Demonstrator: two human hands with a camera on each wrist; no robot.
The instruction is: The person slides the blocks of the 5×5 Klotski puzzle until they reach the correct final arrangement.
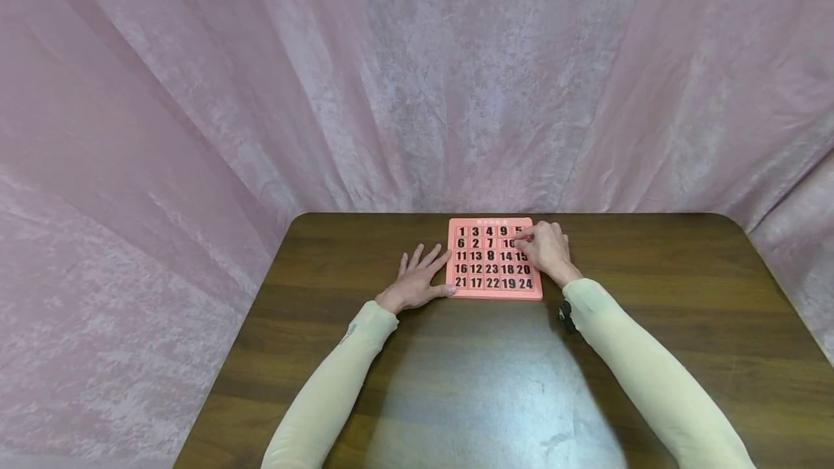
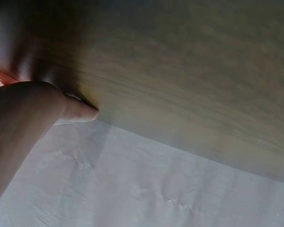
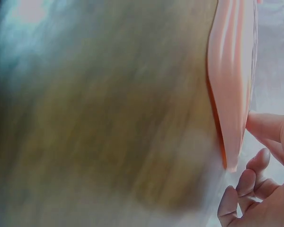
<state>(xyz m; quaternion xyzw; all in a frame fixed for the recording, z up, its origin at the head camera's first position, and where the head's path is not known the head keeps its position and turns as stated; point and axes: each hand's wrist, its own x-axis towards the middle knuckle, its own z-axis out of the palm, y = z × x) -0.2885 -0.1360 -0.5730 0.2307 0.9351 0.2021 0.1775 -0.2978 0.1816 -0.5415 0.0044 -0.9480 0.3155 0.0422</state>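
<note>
A pink number slide puzzle (image 1: 493, 295) with black-numbered tiles lies flat near the far edge of the table. My left hand (image 1: 415, 285) rests at its left side with fingers spread, the thumb touching the lower left corner. From the right, my right hand (image 1: 549, 246) reaches over the upper right of the board, fingertips touching near the 10 and 5 tiles and partly covering that row. In the right wrist view the puzzle's pink edge (image 3: 229, 71) shows side-on, a fingertip on its face and the other fingers (image 3: 246, 183) bent loosely beside it.
The brown wooden table (image 1: 313, 259) has rounded far corners and a shiny glare patch in front of the puzzle. Pink velvet curtains (image 1: 456, 78) hang behind it and on the left. A dark wrist device (image 1: 566, 315) sits at the right sleeve.
</note>
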